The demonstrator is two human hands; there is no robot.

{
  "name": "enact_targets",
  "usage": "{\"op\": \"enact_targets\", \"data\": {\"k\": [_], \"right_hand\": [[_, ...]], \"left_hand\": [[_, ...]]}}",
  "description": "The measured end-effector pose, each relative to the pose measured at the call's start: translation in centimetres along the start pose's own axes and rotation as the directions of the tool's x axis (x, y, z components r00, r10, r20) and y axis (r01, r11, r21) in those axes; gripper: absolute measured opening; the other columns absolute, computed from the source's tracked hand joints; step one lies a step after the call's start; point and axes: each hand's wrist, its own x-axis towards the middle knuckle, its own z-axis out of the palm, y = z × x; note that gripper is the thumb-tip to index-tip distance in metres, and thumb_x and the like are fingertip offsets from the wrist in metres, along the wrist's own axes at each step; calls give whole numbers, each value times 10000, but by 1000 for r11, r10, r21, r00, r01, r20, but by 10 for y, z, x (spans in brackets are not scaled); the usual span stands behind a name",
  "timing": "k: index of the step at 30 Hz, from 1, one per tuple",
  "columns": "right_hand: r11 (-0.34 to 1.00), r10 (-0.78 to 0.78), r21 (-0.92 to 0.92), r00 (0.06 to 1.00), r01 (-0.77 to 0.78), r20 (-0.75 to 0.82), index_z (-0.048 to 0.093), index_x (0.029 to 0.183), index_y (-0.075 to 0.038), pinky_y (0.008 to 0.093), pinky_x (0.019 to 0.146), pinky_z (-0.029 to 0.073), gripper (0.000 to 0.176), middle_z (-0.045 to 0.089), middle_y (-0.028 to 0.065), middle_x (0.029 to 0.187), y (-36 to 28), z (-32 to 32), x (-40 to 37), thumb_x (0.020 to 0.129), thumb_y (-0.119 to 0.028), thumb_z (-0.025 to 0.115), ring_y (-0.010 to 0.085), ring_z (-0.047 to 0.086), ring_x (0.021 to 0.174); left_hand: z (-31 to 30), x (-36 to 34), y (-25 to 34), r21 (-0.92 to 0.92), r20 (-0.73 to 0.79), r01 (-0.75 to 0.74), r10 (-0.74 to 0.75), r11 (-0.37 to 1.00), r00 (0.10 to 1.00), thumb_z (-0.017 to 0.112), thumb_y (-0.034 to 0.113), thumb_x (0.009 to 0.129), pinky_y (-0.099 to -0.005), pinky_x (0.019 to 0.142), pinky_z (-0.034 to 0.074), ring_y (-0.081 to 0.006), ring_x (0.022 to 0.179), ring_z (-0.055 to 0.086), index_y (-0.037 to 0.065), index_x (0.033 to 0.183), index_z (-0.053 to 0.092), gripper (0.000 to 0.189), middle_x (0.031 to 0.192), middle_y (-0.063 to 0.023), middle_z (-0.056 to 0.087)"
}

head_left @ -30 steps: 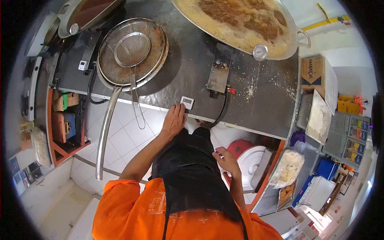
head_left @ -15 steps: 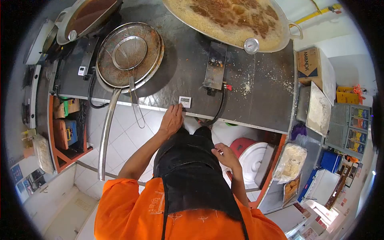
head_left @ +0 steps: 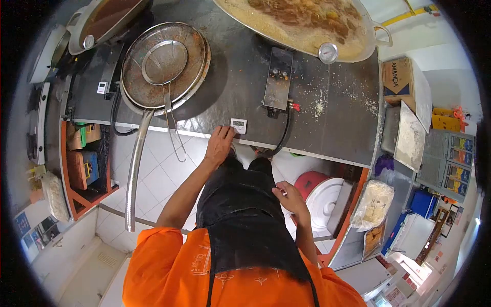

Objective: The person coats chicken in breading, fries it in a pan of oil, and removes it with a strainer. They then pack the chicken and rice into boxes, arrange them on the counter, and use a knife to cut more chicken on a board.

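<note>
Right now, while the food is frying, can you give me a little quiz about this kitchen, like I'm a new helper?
1. True or false: the left hand reaches the small white display at the front edge of the counter.
2. What lies inside the big round skimmer? A: a smaller mesh strainer. B: a wooden spoon. C: a red lid.
3. Fill the gap: the round dial sits at the rim of the big ____ full of bubbling food.

Key: 1 true. 2 A. 3 wok.
</note>
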Motion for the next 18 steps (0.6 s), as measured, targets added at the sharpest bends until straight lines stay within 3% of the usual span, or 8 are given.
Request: {"op": "enact_targets", "data": {"k": [4, 18], "right_hand": [[999, 47, 15, 999, -47, -2, 591, 1063, 32, 375, 771, 513, 379, 672, 202, 936, -10, -2, -2, 888, -302, 630, 293, 669, 867], [998, 59, 13, 998, -59, 16, 592, 1056, 24, 375, 783, 511, 374, 672, 196, 948, -7, 0, 2, 894, -313, 616, 292, 667, 859]], "left_hand": [[1, 3, 0, -53, -71, -6, 3, 999, 997, 572, -19, 707, -388, 843, 465, -317, 943, 525, -9, 1060, 575, 353, 1025, -149, 564], [-8, 7, -10, -48, -15, -61, 60, 997, 998, 599, 5, 702, -370, 808, 483, -276, 922, 574, 14, 1003, 632, 304, 983, -123, 608]]}}
